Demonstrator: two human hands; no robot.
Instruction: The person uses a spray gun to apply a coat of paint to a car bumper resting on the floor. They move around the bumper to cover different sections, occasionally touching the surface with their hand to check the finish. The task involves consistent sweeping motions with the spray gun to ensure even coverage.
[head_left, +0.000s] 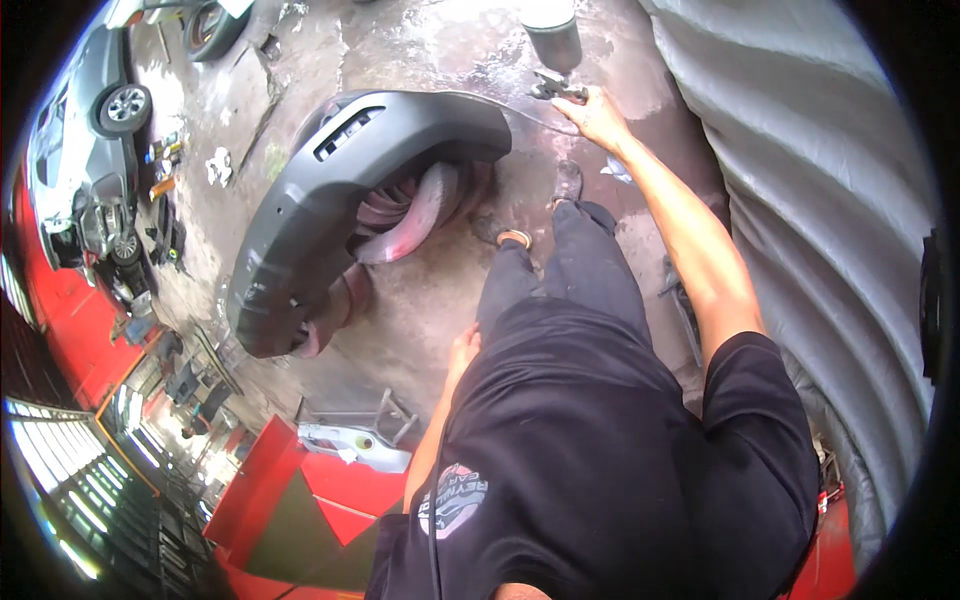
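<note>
My right arm reaches forward, and my right hand [597,118] is closed round a small dark tool [556,88] with a blocky, uneven shape. Its exact kind is too small to make out. A grey bucket-like container [553,42] with a pale top stands just beyond it. My left hand [463,350] hangs low beside my thigh with its fingers loosely apart, and nothing shows in it. To the left of my feet, a large dark grey car bumper [330,185] rests on several stacked tyres [425,215] with reddish and whitish smears.
Grey sheeting [790,170] hangs in folds along the right. A silver car [85,150] with its front opened up stands far left, near scattered parts. A light grey car part [355,445] lies by a red panel [270,480] at lower left. A loose tyre [215,30] lies at the back.
</note>
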